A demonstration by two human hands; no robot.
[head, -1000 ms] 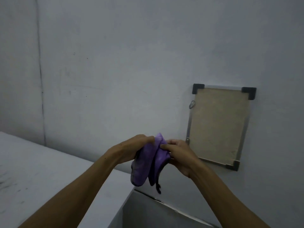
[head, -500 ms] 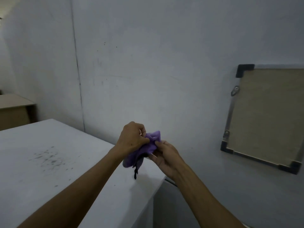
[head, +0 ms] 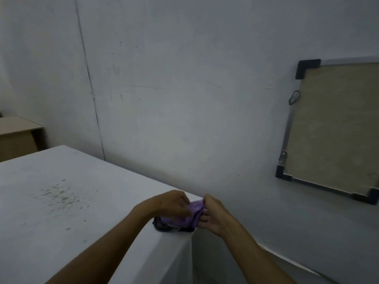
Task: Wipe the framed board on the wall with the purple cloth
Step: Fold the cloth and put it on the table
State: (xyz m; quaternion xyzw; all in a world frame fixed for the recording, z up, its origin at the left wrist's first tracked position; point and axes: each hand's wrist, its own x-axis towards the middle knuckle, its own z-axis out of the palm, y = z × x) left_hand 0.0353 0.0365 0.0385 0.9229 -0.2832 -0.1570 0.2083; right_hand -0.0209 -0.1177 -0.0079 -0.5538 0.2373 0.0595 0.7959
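Both hands are down at the near corner of the counter (head: 61,201), working the same bundle. The left hand (head: 171,204) is curled over the top of the purple cloth (head: 189,215), fingers bent and pressing on it. The right hand (head: 214,215) pinches the cloth's right edge between thumb and fingers, palm turned inward. So both are closed on the cloth, which sits bunched up right on the counter's corner with a dark trim or tag peeking out underneath on the left.

The framed board (head: 336,128) hangs on the wall (head: 184,78) well off to the right and higher up, a bit crooked, and partly cut off by the picture's edge. Nothing sits between it and the hands, just bare wall.

The counter is a plain white block with a patch of small dark specks (head: 59,193) on its top, well left of the hands. Off in the far left there's a light brown wooden desk (head: 18,136). The wall is pale grey-white, scuffed, with a thin dark vertical seam (head: 90,85) running down it.

The board's face looks like tan cork or fibre, matte and flat. Its frame is thin silvery metal with chunky black corner caps (head: 306,67), and two small metal brackets (head: 294,97) are on its left rail. The cloth looks soft and crumpled.
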